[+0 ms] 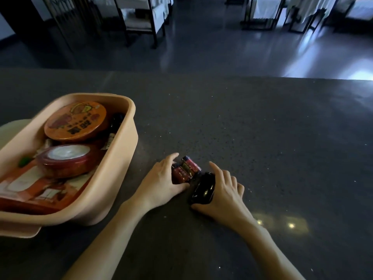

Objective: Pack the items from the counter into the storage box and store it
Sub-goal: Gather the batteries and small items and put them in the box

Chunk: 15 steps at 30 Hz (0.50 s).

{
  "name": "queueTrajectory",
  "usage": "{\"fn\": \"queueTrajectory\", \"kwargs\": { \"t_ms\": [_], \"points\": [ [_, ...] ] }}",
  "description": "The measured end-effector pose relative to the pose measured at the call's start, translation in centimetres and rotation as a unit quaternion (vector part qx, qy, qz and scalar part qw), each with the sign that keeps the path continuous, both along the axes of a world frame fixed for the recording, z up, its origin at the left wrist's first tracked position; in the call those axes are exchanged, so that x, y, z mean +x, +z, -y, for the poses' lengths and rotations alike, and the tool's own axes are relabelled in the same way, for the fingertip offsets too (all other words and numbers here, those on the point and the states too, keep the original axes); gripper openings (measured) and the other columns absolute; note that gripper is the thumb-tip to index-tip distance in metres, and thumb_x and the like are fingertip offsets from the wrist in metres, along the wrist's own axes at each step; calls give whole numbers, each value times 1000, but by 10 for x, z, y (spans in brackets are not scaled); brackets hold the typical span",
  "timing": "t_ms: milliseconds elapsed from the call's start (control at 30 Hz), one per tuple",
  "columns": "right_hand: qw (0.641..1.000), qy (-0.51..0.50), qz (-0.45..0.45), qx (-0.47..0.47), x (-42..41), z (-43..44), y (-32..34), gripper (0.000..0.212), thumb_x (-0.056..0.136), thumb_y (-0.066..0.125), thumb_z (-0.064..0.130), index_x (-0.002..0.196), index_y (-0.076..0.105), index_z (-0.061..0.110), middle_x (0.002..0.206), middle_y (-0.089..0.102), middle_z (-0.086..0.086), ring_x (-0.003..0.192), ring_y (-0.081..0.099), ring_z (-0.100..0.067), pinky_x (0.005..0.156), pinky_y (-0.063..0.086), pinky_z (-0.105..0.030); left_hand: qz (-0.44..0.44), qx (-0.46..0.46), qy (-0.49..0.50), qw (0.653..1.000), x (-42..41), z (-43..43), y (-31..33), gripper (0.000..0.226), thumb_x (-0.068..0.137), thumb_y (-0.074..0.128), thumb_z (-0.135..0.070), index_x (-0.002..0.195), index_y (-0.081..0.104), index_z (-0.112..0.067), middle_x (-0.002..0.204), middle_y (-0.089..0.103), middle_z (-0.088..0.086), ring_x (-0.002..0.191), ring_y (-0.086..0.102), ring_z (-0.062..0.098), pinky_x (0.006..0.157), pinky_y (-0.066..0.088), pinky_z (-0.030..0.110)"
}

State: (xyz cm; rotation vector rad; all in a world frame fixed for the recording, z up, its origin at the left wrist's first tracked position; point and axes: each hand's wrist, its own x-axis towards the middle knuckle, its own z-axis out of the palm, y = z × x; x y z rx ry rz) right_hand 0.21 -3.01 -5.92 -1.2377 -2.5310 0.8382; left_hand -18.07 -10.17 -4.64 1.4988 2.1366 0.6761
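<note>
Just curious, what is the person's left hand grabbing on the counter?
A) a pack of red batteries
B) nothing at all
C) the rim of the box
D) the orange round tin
A: the left hand has its thumb and fingers round the pack of red batteries on the counter, beside the black object that the right hand grips.

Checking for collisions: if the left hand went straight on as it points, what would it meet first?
Left hand grips the batteries; beyond them, seemingly only bare counter, passing close by the right hand on the black object.
</note>
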Motion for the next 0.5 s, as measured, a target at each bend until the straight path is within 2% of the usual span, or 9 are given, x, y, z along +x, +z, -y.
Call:
{"fn": "queueTrajectory", "kwargs": {
  "t_ms": [100, 167, 267, 367, 433, 500],
  "points": [
    [1000, 1, -13, -22, 8, -11, 6, 112, 57, 73, 59, 141, 1, 41, 140, 27, 4, 128, 21, -17, 106, 15, -39, 4, -1, -8, 1000, 5, -4, -2, 90, 74, 70, -44, 143, 15, -29, 144, 35, 0, 130, 32, 17, 106, 34, 36],
    [999, 1, -31, -29, 14, -16, 14, 112, 56, 75, 56, 141, 3, 42, 140, 27, 6, 128, 22, -15, 105, 15, -37, -13, 12, -9, 1000, 10, -8, -4, 91, 73, 71, -44, 143, 16, -26, 144, 35, 1, 130, 33, 18, 106, 33, 36],
    [998, 9, -59, -33, 22, -22, 29, 113, 54, 76, 53, 140, 3, 44, 139, 29, 8, 128, 23, -13, 105, 15, -37, 24, 43, 25, 998, 13, -10, -4, 87, 73, 74, -33, 141, 22, -26, 140, 41, 3, 127, 37, 15, 98, 33, 25],
    [996, 20, -83, -32, 29, -28, 51, 111, 51, 75, 55, 135, 2, 51, 137, 32, 12, 126, 25, -9, 103, 14, -35, 70, 65, 44, 994, 13, -2, 8, 87, 70, 77, -29, 138, 24, -30, 135, 44, -1, 122, 39, 10, 94, 35, 21],
    [996, 38, -83, -16, 30, -30, 69, 107, 49, 72, 57, 128, 1, 60, 136, 34, 12, 126, 26, -9, 102, 14, -34, 79, 90, 42, 992, 12, 7, 24, 87, 69, 78, -30, 137, 25, -33, 130, 46, -6, 118, 41, 7, 91, 38, 18],
    [995, 57, -78, -2, 30, -30, 86, 104, 48, 70, 59, 124, -2, 63, 135, 35, 13, 126, 27, -10, 101, 15, -34, 66, 122, 37, 990, 12, 19, 46, 88, 66, 79, -30, 135, 25, -39, 121, 46, -17, 113, 44, 0, 85, 37, 9]
  ]
}}
